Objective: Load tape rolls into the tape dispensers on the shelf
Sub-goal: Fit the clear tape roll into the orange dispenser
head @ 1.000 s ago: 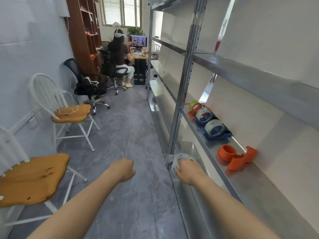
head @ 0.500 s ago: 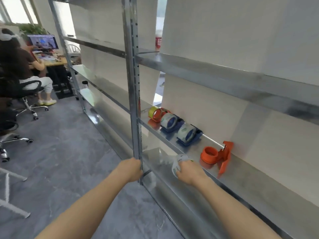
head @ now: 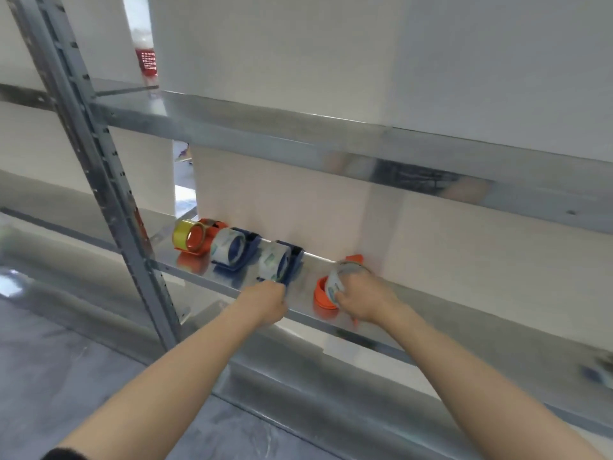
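Metal rack filled the view. The middle shelf point(head: 464, 315) carried everything, the upper shelf point(head: 298, 134) ran above it, and a slotted upright post point(head: 99, 167) stood at left. White wall point(head: 365, 54) behind, grey floor point(head: 59, 376) lower left. Both my bare forearms stretched up to the middle shelf.

Four dispensers sat in a row along the shelf, near the wall. From the left:
- left orange dispenser point(head: 215, 226), with a yellow roll point(head: 184, 234) on it
- first blue dispenser point(head: 250, 247) just beside it, with the first clear roll point(head: 225, 249)
- second blue dispenser point(head: 297, 257) next to that, with the second clear roll point(head: 272, 263)
- right orange dispenser point(head: 322, 297), set a little apart

My right grip point(head: 361, 298) was clamped round a printed tape roll point(head: 334, 283), fingers curled over it, and held it against the right orange dispenser's round hub. How far on it sat, I couldn't tell.

My left grip point(head: 265, 302) was curled up at the shelf's front edge, right at the foot of the second blue dispenser. Fingers were hidden, so I couldn't tell whether it was clamped on anything.

Smallest: a blurred red label point(head: 146, 61) showed through a gap in the wall.
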